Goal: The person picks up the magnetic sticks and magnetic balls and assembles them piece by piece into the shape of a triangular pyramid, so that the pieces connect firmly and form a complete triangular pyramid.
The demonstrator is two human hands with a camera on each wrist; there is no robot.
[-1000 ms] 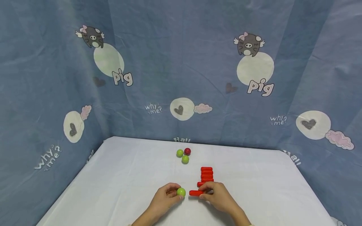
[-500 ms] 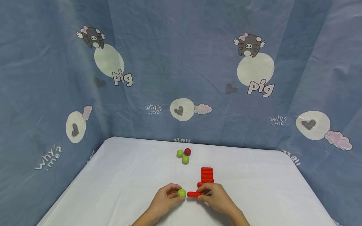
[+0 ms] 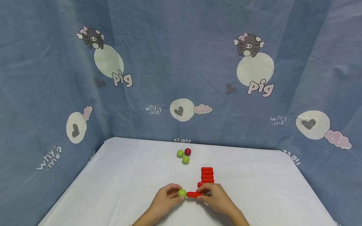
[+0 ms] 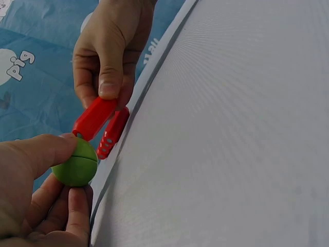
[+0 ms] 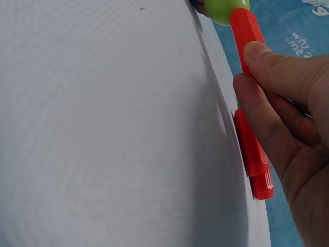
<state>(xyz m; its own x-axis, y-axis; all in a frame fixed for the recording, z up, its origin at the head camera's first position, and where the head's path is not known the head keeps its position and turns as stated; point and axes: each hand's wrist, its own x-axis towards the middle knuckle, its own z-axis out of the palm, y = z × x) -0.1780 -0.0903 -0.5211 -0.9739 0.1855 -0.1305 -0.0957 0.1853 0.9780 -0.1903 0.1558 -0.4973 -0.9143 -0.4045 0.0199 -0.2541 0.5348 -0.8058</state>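
3 views apparently share green ball point(image 4: 78, 171)

I face a white table point(image 3: 263, 175). Behind it and along its left and right sides I see a blue curtain point(image 3: 181, 47). Above the table's far edge I make out two printed pigs point(image 3: 248, 45), "pig" lettering point(image 3: 252, 87), pale discs point(image 3: 255, 68), grey hearts point(image 3: 178, 110) and pink clouds point(image 3: 203, 109).
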